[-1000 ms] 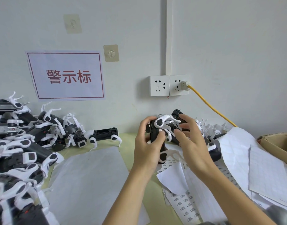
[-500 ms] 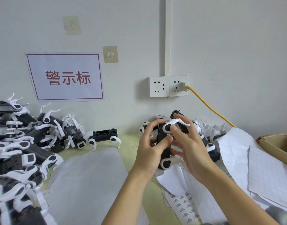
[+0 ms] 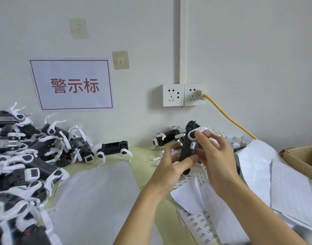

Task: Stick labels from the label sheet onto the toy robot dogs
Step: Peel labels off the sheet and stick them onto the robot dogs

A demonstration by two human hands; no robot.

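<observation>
I hold the toy robot dog (image 3: pixel 188 147) upright in both hands' grip, left hand (image 3: pixel 171 171) and right hand (image 3: pixel 216 156), its small label (image 3: pixel 192 145) already on, so next I judge it goes to the desk's (image 3: pixel 148 159) left pile (image 3: pixel 28 156).

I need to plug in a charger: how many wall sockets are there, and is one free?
2, side by side on the wall above the held toy dog: the left socket is free, the right socket holds the yellow cable's plug.
</observation>
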